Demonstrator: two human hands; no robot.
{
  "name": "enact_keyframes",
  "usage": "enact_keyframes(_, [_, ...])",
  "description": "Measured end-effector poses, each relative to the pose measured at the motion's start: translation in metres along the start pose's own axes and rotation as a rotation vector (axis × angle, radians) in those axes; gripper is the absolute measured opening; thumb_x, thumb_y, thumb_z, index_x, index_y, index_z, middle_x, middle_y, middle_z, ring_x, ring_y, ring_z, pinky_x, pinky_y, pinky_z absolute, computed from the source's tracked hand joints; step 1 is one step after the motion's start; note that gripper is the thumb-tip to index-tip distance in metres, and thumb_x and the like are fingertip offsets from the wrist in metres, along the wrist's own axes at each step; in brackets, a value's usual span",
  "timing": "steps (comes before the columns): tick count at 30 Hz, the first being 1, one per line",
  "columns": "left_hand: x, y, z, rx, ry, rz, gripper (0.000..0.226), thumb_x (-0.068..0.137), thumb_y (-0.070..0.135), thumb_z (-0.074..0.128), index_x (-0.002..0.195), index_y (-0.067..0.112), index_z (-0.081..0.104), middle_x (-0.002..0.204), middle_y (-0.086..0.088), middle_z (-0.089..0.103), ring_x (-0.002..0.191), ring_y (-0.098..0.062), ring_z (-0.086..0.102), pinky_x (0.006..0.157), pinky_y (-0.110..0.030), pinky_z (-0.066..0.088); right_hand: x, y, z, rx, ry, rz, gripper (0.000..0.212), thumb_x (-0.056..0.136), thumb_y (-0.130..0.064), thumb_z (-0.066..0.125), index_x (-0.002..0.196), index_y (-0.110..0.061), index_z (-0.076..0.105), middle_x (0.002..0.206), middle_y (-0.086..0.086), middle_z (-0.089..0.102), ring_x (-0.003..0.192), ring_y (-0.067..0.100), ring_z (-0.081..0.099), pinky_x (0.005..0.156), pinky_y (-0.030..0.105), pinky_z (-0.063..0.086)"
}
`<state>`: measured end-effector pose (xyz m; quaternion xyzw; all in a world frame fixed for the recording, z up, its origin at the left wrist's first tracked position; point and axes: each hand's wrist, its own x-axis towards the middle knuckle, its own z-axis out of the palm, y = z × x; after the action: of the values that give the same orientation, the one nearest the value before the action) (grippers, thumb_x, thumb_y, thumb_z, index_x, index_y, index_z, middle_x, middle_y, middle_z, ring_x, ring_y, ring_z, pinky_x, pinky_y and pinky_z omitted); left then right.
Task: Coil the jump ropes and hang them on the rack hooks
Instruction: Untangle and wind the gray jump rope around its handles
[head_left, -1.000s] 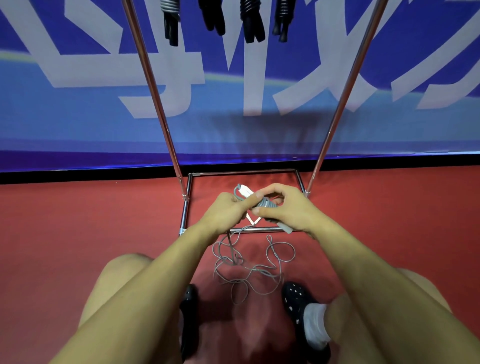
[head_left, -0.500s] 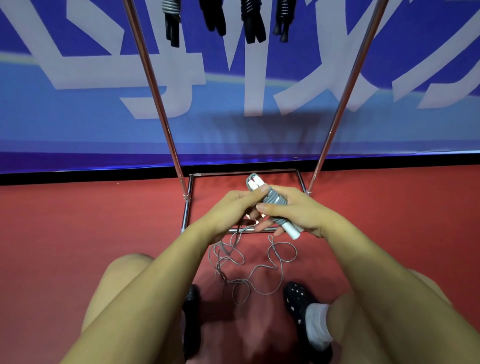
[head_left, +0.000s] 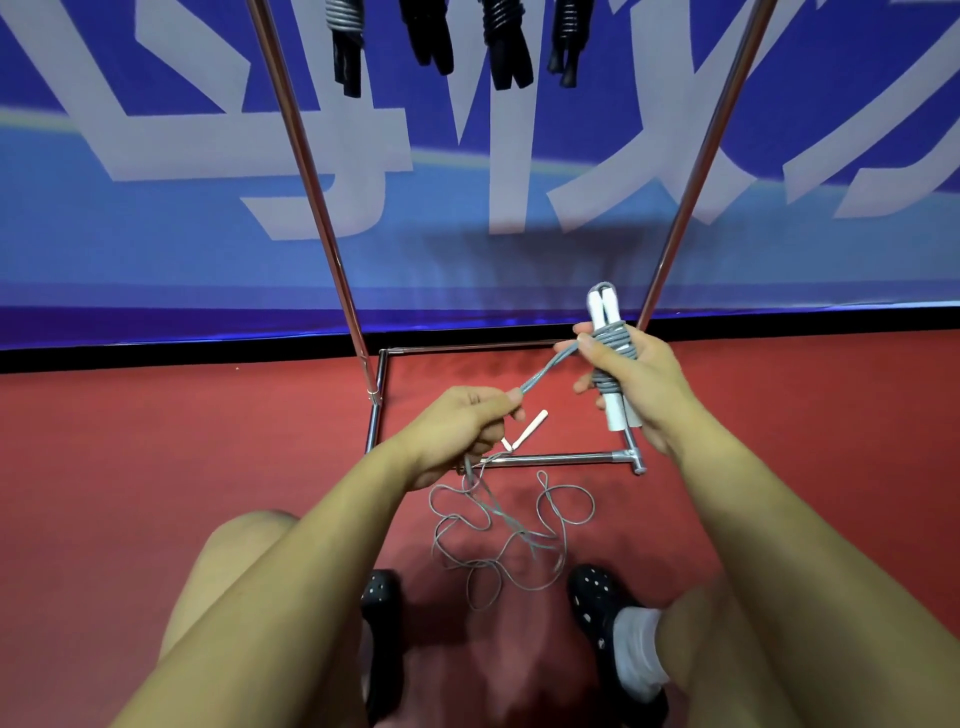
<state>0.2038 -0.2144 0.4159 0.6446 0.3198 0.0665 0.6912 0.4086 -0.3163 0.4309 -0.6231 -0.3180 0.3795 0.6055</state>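
Up at the right, the right hand (head_left: 631, 384) grips two white handles (head_left: 608, 358) upright, grey rope (head_left: 550, 366) wound round them. Lower left, the left hand (head_left: 457, 431) pinches the taut rope strand running to the bundle. Loose rope (head_left: 511, 540) lies tangled on the red floor (head_left: 156, 441) near the rack base (head_left: 561, 459), between black shoes (head_left: 597, 597). Coiled ropes (head_left: 498, 41) hang far above.

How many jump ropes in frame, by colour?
Black jump ropes hanging at the top: 4
Grey jump rope with white handles, right hand gripping the handles, left hand pulling the cord: 1
Total: 5
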Motion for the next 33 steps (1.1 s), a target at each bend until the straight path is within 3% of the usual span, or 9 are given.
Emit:
enact_keyframes(6, [0.001,-0.008,-0.001,-0.01,-0.044,-0.037,0.037,0.106,0.039,0.051,0.075,0.018,0.051,0.052,0.006,0.026,0.06,-0.017,0.058,0.057,-0.019,0.045,0.006,0.006,-0.009,0.034,0.219,0.007,0.021,0.096,-0.026,0.071,0.112,-0.014,0.067,0.105,0.004,0.079,0.069,0.021,0.068,0.056,0.028,0.05])
enact_keyframes(11, [0.001,-0.011,-0.011,-0.087,-0.03,-0.114,0.04,0.104,0.046,0.051,0.083,0.013,0.06,0.059,0.003,0.039,0.04,-0.007,0.025,0.049,-0.023,0.041,0.008,0.011,-0.006,0.051,0.307,0.028,0.022,0.096,-0.025,0.071,0.114,-0.011,0.068,0.104,0.004,0.079,0.069,0.02,0.069,0.055,0.027,0.05])
enact_keyframes(16, [0.014,-0.024,-0.018,-0.053,0.393,-0.179,0.048,0.102,0.047,0.056,0.065,0.018,0.045,0.045,0.005,0.038,0.036,-0.014,0.044,0.069,-0.036,0.055,0.009,0.01,-0.005,0.074,0.339,0.041,0.019,0.097,-0.024,0.07,0.113,-0.014,0.069,0.107,0.004,0.078,0.067,0.017,0.07,0.055,0.025,0.051])
enact_keyframes(18, [0.018,-0.031,-0.022,-0.065,0.472,-0.19,0.049,0.1,0.047,0.059,0.064,0.018,0.045,0.045,0.003,0.038,0.039,-0.017,0.04,0.057,-0.031,0.047,0.007,0.01,-0.001,0.059,0.324,0.036,0.025,0.097,-0.024,0.07,0.118,-0.01,0.068,0.107,0.003,0.078,0.066,0.015,0.07,0.054,0.023,0.052])
enact_keyframes(21, [0.023,-0.039,-0.026,0.029,0.516,-0.216,0.052,0.1,0.049,0.057,0.067,0.01,0.056,0.05,-0.003,0.056,0.05,-0.023,0.054,0.062,-0.035,0.049,0.004,0.006,0.003,0.083,0.249,0.048,0.027,0.097,-0.026,0.069,0.119,-0.01,0.068,0.11,0.0,0.078,0.067,0.015,0.07,0.053,0.022,0.052])
enact_keyframes(24, [0.026,-0.045,-0.021,0.388,0.505,-0.257,0.054,0.105,0.05,0.044,0.101,0.001,0.067,0.091,-0.014,0.076,0.095,-0.034,0.07,0.088,-0.039,0.05,-0.001,0.0,0.007,0.112,0.091,0.091,0.031,0.098,-0.031,0.068,0.121,-0.01,0.066,0.116,-0.001,0.077,0.071,0.018,0.07,0.054,0.023,0.049])
enact_keyframes(27, [0.023,-0.037,-0.009,0.392,0.472,-0.085,0.048,0.106,0.05,0.043,0.122,0.009,0.061,0.121,-0.004,0.065,0.116,-0.026,0.06,0.098,-0.033,0.041,-0.01,-0.002,0.019,0.09,-0.044,0.112,0.031,0.099,-0.032,0.065,0.122,-0.01,0.065,0.117,-0.002,0.077,0.072,0.02,0.071,0.052,0.022,0.048])
enact_keyframes(30, [0.023,-0.029,0.005,0.116,0.3,0.164,0.035,0.094,0.047,0.068,0.116,0.02,0.066,0.112,0.005,0.071,0.11,-0.017,0.066,0.096,-0.028,0.05,-0.018,-0.003,0.032,0.095,-0.124,0.121,0.024,0.1,-0.03,0.063,0.117,-0.013,0.068,0.118,-0.003,0.076,0.071,0.018,0.072,0.051,0.021,0.048])
enact_keyframes(33, [0.025,-0.034,0.017,0.165,0.368,0.263,0.043,0.076,0.06,0.081,0.1,0.026,0.069,0.101,0.007,0.074,0.096,-0.013,0.07,0.088,-0.028,0.055,-0.019,-0.003,0.038,0.153,-0.145,0.124,0.028,0.1,-0.028,0.063,0.119,-0.008,0.066,0.119,0.0,0.076,0.068,0.018,0.071,0.048,0.023,0.047])
